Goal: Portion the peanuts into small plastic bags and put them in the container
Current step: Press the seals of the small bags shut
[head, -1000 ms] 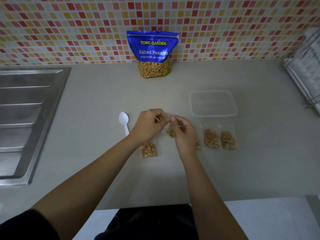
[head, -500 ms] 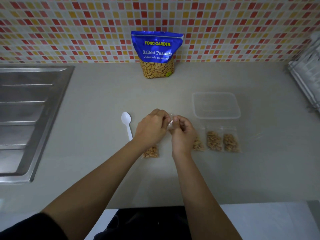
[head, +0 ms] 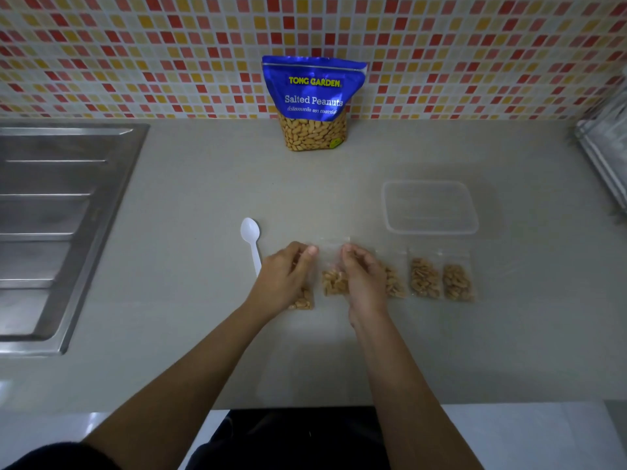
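A steel sink (head: 51,215) takes up the left edge of the grey counter (head: 190,300). A white spoon (head: 251,239) lies bowl away from the person, its handle running in behind the left hand (head: 285,276).

That hand is curled, thumb and fingers pinching the top left corner of the held bag (head: 334,279). Beneath its palm lies the first bag (head: 302,301), mostly covered, with a few peanuts showing at its near end.

The held bag sits between the two hands, just right of the left one, its clear top stretched flat between them and its peanuts gathered at the bottom. Whether its lower end rests on the counter cannot be told.

At the back, against the tiled wall (head: 135,56), a blue pack (head: 314,103) stands upright, peanuts visible through its clear lower window.

The right hand (head: 363,279) is curled too, fingertips pinching the held bag's top right corner. Just right of it, partly hidden by the hand, lies the third bag (head: 393,283), then the fourth bag (head: 424,278) and fifth bag (head: 458,283) side by side, flat, each with a small heap of peanuts.

Behind those two lies a clear container (head: 429,228); only the counter shows through it. A wire rack (head: 607,154) is at the far right edge.
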Demonstrator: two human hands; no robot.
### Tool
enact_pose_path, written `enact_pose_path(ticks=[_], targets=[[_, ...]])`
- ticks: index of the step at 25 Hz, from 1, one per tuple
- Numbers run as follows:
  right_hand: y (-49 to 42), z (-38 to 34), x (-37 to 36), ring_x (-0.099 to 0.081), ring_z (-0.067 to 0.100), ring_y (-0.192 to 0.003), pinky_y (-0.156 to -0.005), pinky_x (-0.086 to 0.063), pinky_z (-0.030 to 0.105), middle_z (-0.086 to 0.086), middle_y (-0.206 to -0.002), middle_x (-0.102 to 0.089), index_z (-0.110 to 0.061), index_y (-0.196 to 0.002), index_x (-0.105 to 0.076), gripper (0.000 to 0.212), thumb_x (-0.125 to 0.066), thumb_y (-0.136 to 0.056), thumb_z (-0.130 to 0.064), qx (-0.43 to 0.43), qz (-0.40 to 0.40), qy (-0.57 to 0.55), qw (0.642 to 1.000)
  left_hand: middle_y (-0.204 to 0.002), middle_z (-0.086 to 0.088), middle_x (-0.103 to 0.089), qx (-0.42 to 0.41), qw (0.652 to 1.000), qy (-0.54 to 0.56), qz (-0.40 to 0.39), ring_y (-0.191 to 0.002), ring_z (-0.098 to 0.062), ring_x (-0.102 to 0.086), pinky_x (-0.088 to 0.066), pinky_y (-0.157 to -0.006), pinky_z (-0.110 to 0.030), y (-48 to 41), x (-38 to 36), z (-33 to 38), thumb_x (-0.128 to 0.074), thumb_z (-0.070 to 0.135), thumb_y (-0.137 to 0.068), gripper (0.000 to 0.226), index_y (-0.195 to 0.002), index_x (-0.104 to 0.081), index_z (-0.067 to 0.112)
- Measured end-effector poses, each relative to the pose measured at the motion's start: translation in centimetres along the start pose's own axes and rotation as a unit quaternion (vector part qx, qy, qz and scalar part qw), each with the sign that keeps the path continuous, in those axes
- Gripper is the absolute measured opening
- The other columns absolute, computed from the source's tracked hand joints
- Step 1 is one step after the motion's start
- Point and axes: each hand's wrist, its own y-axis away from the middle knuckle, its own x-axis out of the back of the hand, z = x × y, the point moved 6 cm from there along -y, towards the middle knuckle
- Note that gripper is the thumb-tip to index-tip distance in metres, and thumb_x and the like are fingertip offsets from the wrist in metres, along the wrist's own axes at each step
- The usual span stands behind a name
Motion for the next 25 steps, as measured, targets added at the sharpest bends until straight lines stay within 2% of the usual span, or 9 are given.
enact_pose_path(ticks=[3,5,8,11,15,19,22,24,25], targets=[[-0.4,0.2,0.1,-0.062,-0.006,-0.058,-0.059,-0.05,0.015,-0.001,-0.079,-0.066,-0.018,-0.083,-0.061,0.011,-0.058,-0.089,-0.009,-0.018,0.016,-0.025,0.999,-0.076,-0.005,-0.065,0.104,0.975,0.195,-0.02,-0.07,-0.017,-0.062,-0.052,-0.071,-0.033,1.5,-2.6,-1.8,-0.068,0.031,-0.081,0.018,-0.096,-0.059,0.029],[-0.8,0.2,0.5,-0.059,-0.007,-0.054,-0.06,-0.048,0.018,-0.002,-0.073,-0.065,-0.018,-0.082,-0.063,0.009,-0.06,-0.088,-0.012,0.007,0.022,0.054,0.998,-0.07,-0.008,-0.063,0.143,0.966,0.217,0.003,-0.063,-0.019,-0.059,-0.053,-0.073,-0.041,1.5,-3.3,-2.8,-0.072,0.021,-0.076,0.02,-0.09,-0.058,0.027],[-1.5,-0.6,0.9,-0.061,0.001,-0.067,-0.069,-0.04,0.016,0.006,-0.08,-0.072,-0.011,-0.086,-0.07,0.01,-0.064,-0.085,-0.018,0.11,0.034,0.285,0.952,-0.07,-0.006,-0.069,0.143,0.982,0.12,0.042,-0.065,-0.02,-0.064,-0.053,-0.073,-0.034,1.5,-3.1,-2.9,-0.071,0.019,-0.079,0.02,-0.093,-0.058,0.016],[-1.6,-0.5,1.1,-0.067,0.017,-0.082,-0.064,-0.033,0.017,0.007,-0.087,-0.075,-0.01,-0.09,-0.074,0.018,-0.064,-0.083,-0.024,0.125,0.043,0.429,0.894,-0.082,-0.007,-0.071,0.084,0.996,-0.021,0.035,-0.078,-0.021,-0.065,-0.047,-0.072,-0.027,1.7,-3.2,-2.0,-0.068,0.019,-0.082,0.024,-0.1,-0.061,0.007],[-1.5,-0.6,1.3,-0.068,0.022,-0.087,-0.074,-0.044,0.024,0.007,-0.089,-0.075,-0.013,-0.091,-0.073,0.018,-0.064,-0.081,-0.024,0.12,0.042,0.443,0.887,-0.097,-0.018,-0.065,0.032,0.989,-0.145,0.018,-0.09,-0.035,-0.061,-0.047,-0.079,-0.038,1.5,-3.9,-1.3,-0.062,0.02,-0.085,0.024,-0.101,-0.06,0.001],[-1.4,-3.3,5.4,-0.06,0.038,-0.091,-0.08,-0.043,0.036,0.022,-0.095,-0.065,-0.005,-0.099,-0.067,0.023,-0.064,-0.077,-0.012,0.222,0.178,0.46,0.841,-0.104,-0.021,-0.062,-0.024,0.982,-0.181,0.055,-0.094,-0.038,-0.06,-0.047,-0.082,-0.042,1.2,-3.2,0.4,-0.058,0.026,-0.089,0.036,-0.114,-0.058,-0.001],[-2.1,-2.9,7.3,-0.052,0.046,-0.103,-0.087,-0.041,0.044,0.032,-0.108,-0.055,0.004,-0.112,-0.055,0.038,-0.063,-0.077,-0.009,0.181,0.181,0.524,0.812,-0.097,-0.021,-0.064,-0.048,0.98,-0.183,0.058,-0.086,-0.039,-0.062,-0.05,-0.075,-0.042,0.1,-3.5,2.1,-0.06,0.02,-0.086,0.029,-0.107,-0.063,-0.001],[-2.5,-2.7,7.4,-0.049,0.042,-0.111,-0.088,-0.036,0.041,0.029,-0.117,-0.052,0.004,-0.121,-0.047,0.045,-0.061,-0.081,-0.013,0.134,0.152,0.547,0.812,-0.089,-0.023,-0.064,-0.118,0.973,-0.197,0.036,-0.074,-0.041,-0.064,-0.052,-0.065,-0.04,-0.9,-4.7,2.9,-0.059,0.016,-0.081,0.023,-0.095,-0.067,-0.001],[-2.6,-2.6,7.3,-0.049,0.04,-0.113,-0.088,-0.033,0.039,0.027,-0.12,-0.052,0.002,-0.125,-0.044,0.049,-0.061,-0.083,-0.016,0.117,0.139,0.551,0.814,-0.09,-0.023,-0.063,-0.151,0.963,-0.222,0.008,-0.077,-0.041,-0.063,-0.052,-0.067,-0.04,-1.2,-5.6,3.0,-0.056,0.014,-0.081,0.023,-0.095,-0.068,0.0]])
